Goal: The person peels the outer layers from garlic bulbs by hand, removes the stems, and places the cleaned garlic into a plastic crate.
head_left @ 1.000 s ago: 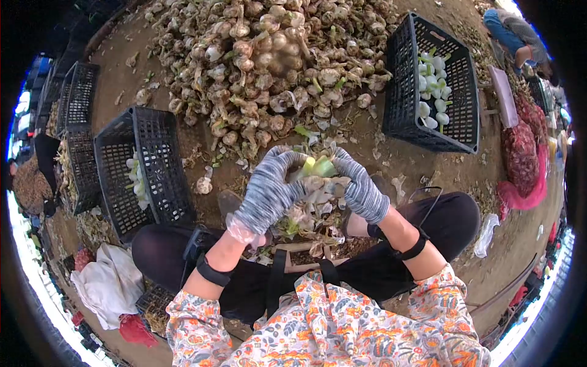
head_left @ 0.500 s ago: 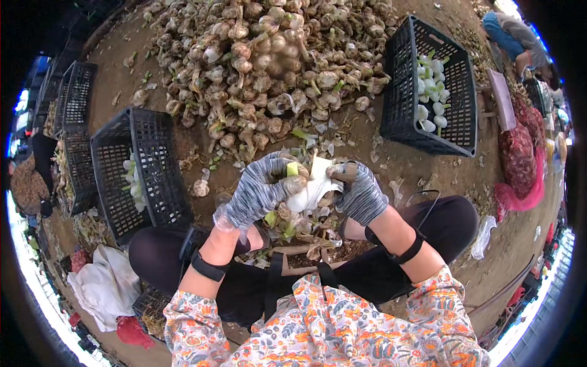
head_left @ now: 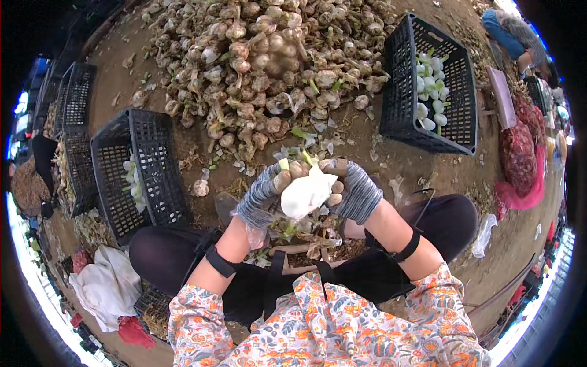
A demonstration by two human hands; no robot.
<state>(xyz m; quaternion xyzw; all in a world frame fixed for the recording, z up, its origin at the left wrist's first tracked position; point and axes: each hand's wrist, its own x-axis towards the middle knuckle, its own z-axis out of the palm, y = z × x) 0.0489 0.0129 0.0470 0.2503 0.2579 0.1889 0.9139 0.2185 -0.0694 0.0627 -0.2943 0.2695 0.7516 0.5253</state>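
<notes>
The garlic bulb, probably light, firm and slightly slippery with easily bruised flesh, seems best held around its sides. It looks smooth and bright white. It sits between the left hand and right hand, the fingers of both closed on it, near the garlic pile.

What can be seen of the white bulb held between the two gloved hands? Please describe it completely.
The white bulb looks like garlic, bright and clean, with little surface detail visible. Its rounded body lies toward the lower left, narrowing upward toward a pale green stem; thin, skin-like material seems to spread at its right. The gloved left hand and right hand hold it from both sides, above scattered scraps.
</notes>
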